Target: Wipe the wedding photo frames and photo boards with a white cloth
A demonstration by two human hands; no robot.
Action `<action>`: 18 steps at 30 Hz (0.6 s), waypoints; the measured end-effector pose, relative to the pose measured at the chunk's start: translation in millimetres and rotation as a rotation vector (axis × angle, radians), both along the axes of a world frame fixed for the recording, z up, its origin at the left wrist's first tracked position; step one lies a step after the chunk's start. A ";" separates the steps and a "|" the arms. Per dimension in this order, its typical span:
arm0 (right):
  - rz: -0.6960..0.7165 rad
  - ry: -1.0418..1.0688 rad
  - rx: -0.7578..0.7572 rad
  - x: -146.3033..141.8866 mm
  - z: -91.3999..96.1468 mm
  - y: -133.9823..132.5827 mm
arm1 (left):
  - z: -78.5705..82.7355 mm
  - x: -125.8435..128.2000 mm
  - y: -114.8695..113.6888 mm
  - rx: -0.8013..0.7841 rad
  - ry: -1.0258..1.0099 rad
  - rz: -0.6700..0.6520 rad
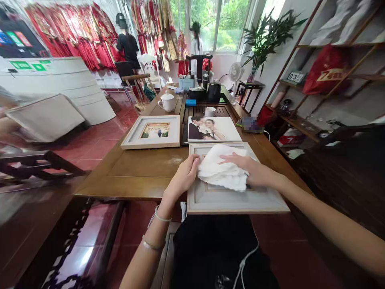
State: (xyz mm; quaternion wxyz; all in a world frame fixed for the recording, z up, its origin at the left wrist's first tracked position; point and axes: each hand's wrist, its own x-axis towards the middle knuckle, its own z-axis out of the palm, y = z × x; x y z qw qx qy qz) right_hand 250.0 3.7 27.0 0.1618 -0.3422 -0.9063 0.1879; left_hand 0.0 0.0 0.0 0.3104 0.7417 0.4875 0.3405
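Observation:
A white-framed picture (pixel 237 202) lies at the table's near edge, overhanging it towards my lap. My right hand (pixel 251 168) presses a bunched white cloth (pixel 222 168) onto the picture, fingers spread over the cloth's top. The cloth hides most of the picture's middle. At the frame's left side, my left hand (pixel 189 170) is closed around its edge. Just beyond lies an unframed photo print (pixel 230 129) of a couple. To its left is another framed picture (pixel 132 136) with a pale mat and a small photo.
The wooden table (pixel 138 170) extends away from me. Farther along it stand a lidded white teapot (pixel 167 102), a white cup (pixel 210 111), a blue box (pixel 190 102) and a dark kettle (pixel 214 92). Chairs flank the left; a shelf (pixel 325 76) stands right. Two people (pixel 128 48) are at the back.

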 end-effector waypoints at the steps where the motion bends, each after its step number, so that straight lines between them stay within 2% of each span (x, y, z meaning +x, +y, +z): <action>1: 0.014 0.002 0.000 -7.1 -1.1 2.5 | 1.0 -0.3 0.4 -0.001 -0.006 -0.001; 6: 0.130 0.005 -0.066 -30.4 4.9 -0.3 | 3.2 -3.7 3.6 -0.044 -0.074 -0.012; 9: 0.220 0.008 -0.161 -28.4 16.9 -17.4 | -1.4 -4.0 4.5 -0.060 -0.089 -0.032; 12: 0.267 0.001 -0.263 -15.6 26.2 -37.6 | -11.7 0.6 2.7 0.025 -0.049 -0.024; 15: 0.163 -0.037 -0.282 3.1 27.6 -51.9 | -22.6 7.0 -1.2 0.141 0.010 -0.028; 18: 0.034 -0.093 -0.213 21.4 21.2 -54.4 | -27.4 10.0 -4.8 0.177 0.069 -0.018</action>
